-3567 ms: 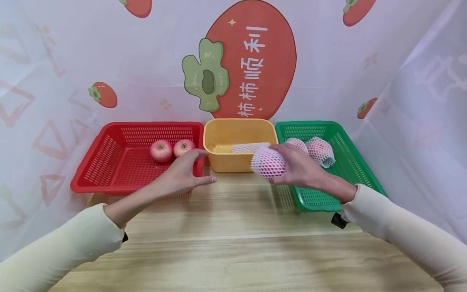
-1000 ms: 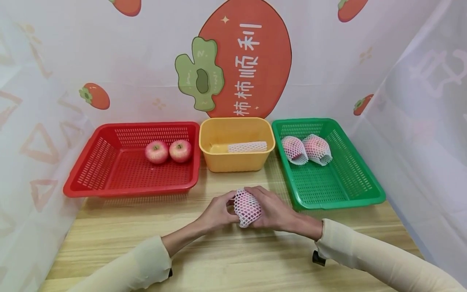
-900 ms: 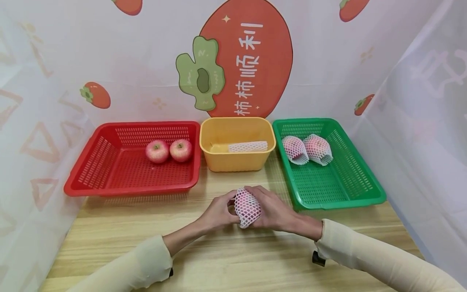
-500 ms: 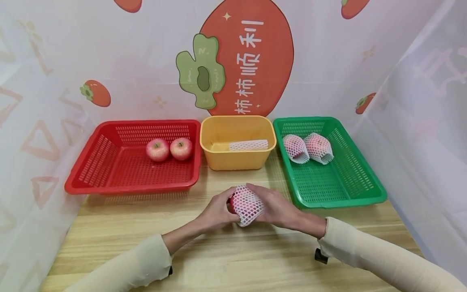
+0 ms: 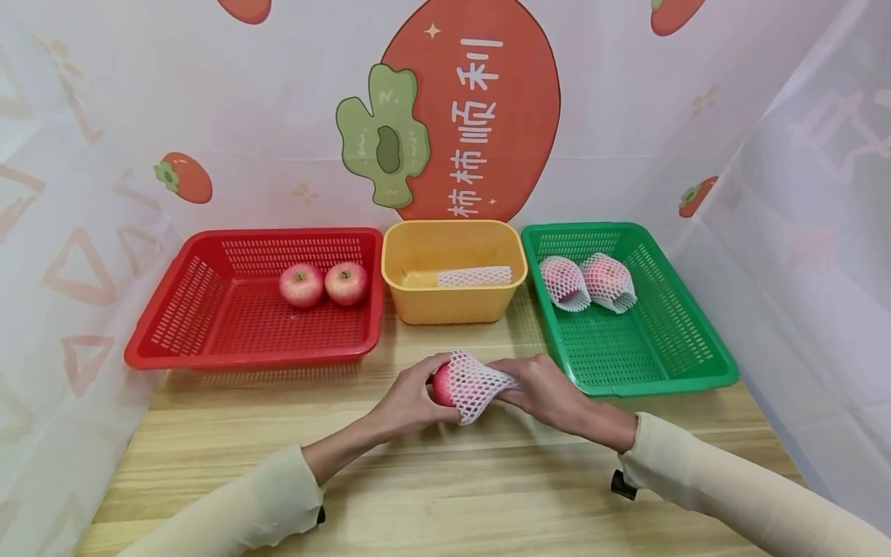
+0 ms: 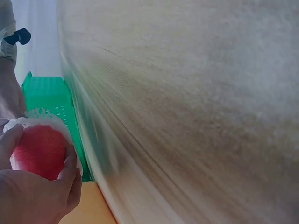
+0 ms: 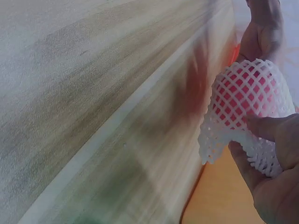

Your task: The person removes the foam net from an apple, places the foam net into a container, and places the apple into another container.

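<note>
Between the two hands, above the wooden table, is a red apple [image 5: 442, 385] partly covered by a white foam net [image 5: 476, 389]. My left hand [image 5: 411, 398] grips the apple's bare left side, fingers behind and thumb in front. My right hand [image 5: 546, 392] pinches the net's gathered right end. In the left wrist view the apple [image 6: 41, 151] shows its bare red side within the left hand [image 6: 35, 191]. In the right wrist view the net [image 7: 245, 95] covers the apple's near side, its loose end between thumb and fingers of the right hand [image 7: 275, 163].
A red basket [image 5: 250, 360] at the left holds two bare apples [image 5: 301, 285]. The yellow bin [image 5: 452, 305] in the middle holds flat foam netting [image 5: 475, 277]. A green basket [image 5: 647, 387] at the right holds two netted apples [image 5: 609, 280]. A printed cloth hangs behind.
The right hand brought the netted apple from beside the green basket to the table's middle, where the left hand took hold. The right hand has since shifted right, stretching the net and baring the apple's left side.
</note>
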Demonstrator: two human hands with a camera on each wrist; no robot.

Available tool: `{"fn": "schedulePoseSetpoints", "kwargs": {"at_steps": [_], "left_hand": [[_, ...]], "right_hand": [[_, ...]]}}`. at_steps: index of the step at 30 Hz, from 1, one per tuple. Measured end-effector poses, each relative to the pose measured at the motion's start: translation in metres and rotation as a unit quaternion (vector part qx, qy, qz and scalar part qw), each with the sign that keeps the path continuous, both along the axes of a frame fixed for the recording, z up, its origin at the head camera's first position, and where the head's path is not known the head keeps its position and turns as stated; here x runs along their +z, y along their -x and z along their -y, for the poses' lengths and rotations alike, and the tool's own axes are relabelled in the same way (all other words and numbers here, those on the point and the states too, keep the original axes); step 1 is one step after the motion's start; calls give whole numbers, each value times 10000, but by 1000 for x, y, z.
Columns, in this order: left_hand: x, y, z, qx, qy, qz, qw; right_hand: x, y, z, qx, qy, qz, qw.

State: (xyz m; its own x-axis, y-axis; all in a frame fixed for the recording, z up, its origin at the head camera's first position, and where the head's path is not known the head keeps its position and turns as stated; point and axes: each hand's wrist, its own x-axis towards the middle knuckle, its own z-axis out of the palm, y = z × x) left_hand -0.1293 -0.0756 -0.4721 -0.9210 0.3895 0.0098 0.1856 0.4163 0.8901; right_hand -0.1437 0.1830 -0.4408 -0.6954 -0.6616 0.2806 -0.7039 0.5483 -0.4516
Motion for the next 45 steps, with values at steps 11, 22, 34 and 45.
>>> {"fn": "schedulePoseSetpoints", "kwargs": {"at_steps": [11,22,34,45], "left_hand": [[4,-2,5,-101,82,-37,9999],[2,-4,19,-75,25,104,9999],[20,-7,32,-109,-161,267,9995],[44,-10,47,19,-222,193,9996]], "right_hand": [[5,3,-4,-291,73,-302,9991],[26,9,-7,-443,49,-395,9982],[56,22,-9,-445,113,-640,9969],[99,45,-4,-570,295,-501,9967]]}}
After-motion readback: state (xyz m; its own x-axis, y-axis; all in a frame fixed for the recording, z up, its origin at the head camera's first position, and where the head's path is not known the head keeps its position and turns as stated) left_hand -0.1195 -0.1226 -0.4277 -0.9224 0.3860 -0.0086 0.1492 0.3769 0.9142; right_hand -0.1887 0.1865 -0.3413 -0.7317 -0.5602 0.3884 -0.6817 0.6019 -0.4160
